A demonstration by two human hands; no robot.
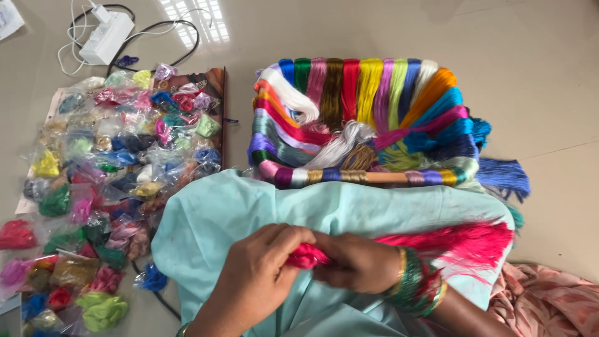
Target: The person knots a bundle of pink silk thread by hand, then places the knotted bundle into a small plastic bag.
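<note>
we look down on a pale beige tiled floor (549,93), the largest thing in view, with everything else laid out on it. next in size is the light mint-green cloth (212,218) spread over our lap, its upper edge reaching the rack ahead of us. that rack is a rectangular wooden frame wound with silk thread skeins in many colours (368,118): white, green, pink, brown, red, yellow, purple, orange and blue, with a blue tassel hanging off its right end. to the left lies a wide heap of small clear plastic packets of coloured thread (106,162), some of it resting on a dark brown board (215,81). beyond the heap, at the top left, sits a white power adapter with white and black cables (107,39).

over the green cloth we hold a bright pink bundle of silk thread (462,243); its loose length fans out to the right, past the wrist, and its near end is bunched between our hands. our left hand (259,278) has its fingers curled and pinched onto that bunched end. our right hand (355,262), wearing green and gold bangles (415,281), is closed around the same bundle just beside the left, the two hands touching.
</note>
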